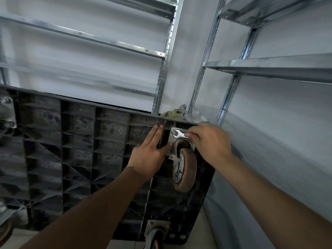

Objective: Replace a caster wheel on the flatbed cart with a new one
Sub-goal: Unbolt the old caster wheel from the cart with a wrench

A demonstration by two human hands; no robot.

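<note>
The flatbed cart (77, 141) stands on its side, its black ribbed underside facing me. A worn caster wheel (185, 169) with an orange-brown tyre hangs from a metal mounting plate (172, 140) at the cart's upper right corner. My right hand (210, 141) grips a silver wrench (178, 133) whose head sits on a bolt at the plate's top left. My left hand (149, 151) lies flat with straight fingers on the ribs beside the plate, its thumb touching the plate's edge.
Metal shelving uprights (167, 56) and shelves (269, 65) stand close behind and to the right of the cart. Another caster (156, 234) is mounted at the cart's lower edge, and one more (6, 112) at the far left. A greenish cloth (170, 113) lies behind the cart's top edge.
</note>
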